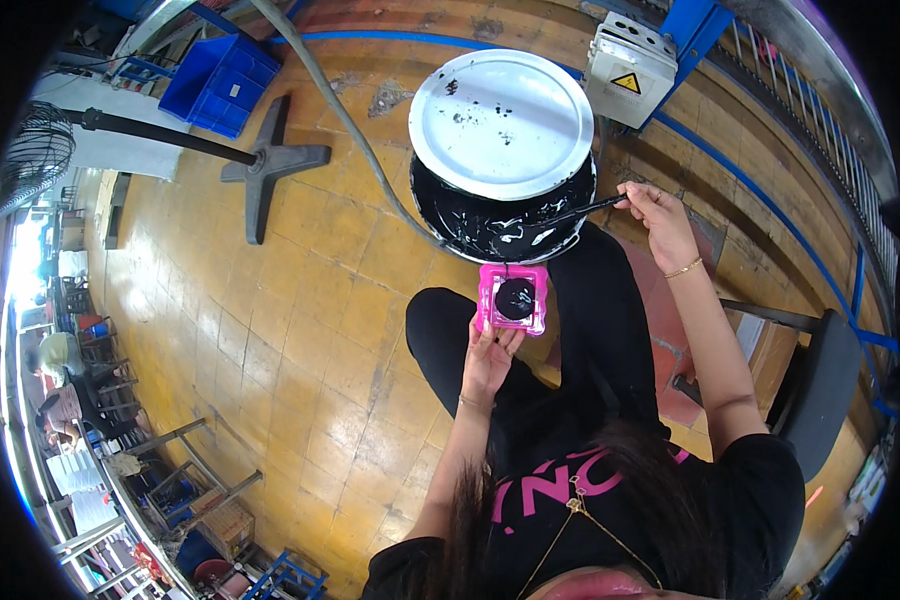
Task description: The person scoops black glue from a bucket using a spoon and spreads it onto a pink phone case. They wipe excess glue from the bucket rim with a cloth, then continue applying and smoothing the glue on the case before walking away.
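My left hand [488, 362] grips a small square pink container [487, 290] from below. A round patch of glossy black paste [515, 298] lies in its middle. Beyond it stands a wide bucket [425, 222] of black paste, partly covered by a white round lid [500, 115] smeared with black. My right hand [658, 222], at the bucket's right side, pinches the end of a thin dark stick [598, 206]. The stick slants down to the left over the paste; its far tip blends into the black and cannot be made out.
A grey hose [345, 115] runs down to the bucket's left side. Left of it stand a fan's cross-shaped base [260, 160] and a blue crate [222, 82]. An electrical box [630, 70] is mounted behind right. A black chair back [820, 390] stands at my right.
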`<state>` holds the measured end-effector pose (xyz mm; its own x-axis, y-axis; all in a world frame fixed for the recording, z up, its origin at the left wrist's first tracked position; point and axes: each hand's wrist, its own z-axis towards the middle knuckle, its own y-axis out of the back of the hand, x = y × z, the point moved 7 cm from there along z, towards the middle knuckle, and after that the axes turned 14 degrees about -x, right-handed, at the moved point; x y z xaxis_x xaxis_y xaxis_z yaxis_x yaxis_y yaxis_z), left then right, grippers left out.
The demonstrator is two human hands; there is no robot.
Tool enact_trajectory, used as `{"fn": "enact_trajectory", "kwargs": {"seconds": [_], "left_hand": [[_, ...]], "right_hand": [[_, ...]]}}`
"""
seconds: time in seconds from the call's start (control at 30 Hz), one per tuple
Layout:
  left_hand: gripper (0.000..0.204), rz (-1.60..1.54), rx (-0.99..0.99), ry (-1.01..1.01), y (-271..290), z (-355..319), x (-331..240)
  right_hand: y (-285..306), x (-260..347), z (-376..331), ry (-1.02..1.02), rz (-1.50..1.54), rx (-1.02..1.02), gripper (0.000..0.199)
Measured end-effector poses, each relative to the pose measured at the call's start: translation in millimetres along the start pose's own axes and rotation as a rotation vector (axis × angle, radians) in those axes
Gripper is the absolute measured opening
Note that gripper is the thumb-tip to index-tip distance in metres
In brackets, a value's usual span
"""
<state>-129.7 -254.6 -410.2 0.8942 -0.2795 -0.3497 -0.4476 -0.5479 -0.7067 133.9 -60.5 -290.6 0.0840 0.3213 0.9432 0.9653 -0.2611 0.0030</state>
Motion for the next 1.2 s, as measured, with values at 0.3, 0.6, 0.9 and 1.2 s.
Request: {"fn": "enact_trajectory", "kwargs": {"seconds": [0.3,0.6,0.9,1.2], "left_hand": [[0.044,0.022,-0.021,-0.023,2,1,1],[0.041,-0.015,0.001,-0.008,5,2,3],[0.046,0.010,-0.023,-0.019,4,1,3],[0.045,0.000,-0.025,-0.021,4,1,3]], "right_hand": [[-58,46,-113,1.032,-0.729,0.125,0.011],[-61,61,-117,1.150,-0.598,0.092,0.010],[7,-20,0,0.199,-0.117,-0.120,0.022],[-14,8,11,0.909,-0.906,-0.415,0.020]]}}
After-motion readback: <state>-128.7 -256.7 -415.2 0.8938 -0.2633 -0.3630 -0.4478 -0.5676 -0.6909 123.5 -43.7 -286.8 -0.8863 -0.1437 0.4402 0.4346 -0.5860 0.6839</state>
